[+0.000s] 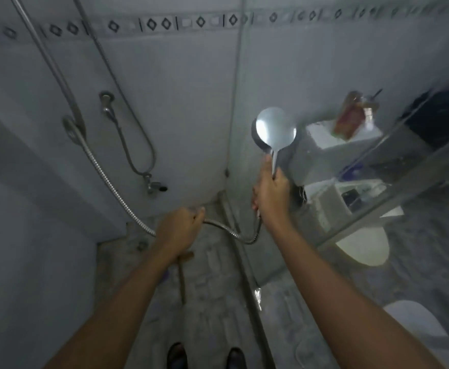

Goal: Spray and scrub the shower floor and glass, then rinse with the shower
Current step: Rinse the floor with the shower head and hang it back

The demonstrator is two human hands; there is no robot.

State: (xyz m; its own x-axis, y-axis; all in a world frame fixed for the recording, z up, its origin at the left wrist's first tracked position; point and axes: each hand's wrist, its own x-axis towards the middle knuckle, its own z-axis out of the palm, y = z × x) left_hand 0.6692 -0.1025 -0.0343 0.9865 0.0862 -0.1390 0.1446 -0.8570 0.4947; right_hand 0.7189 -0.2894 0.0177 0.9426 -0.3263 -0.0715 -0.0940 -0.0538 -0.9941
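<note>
Right hand [270,193] grips shower head [275,129], left hand [179,225] holds hose [111,181]. Aim at glass [404,177], sweep top down, hose slack.

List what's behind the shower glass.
Through the glass: a white toilet, a white tank with an orange bottle on top, something dark further right. The shower head and right hand cover what lies left of the tank; details are blurred.

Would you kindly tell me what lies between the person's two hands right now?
In the head view, a sagging loop of the metal shower hose spans from the left hand, which grips it, to the right hand holding the shower head.
</note>
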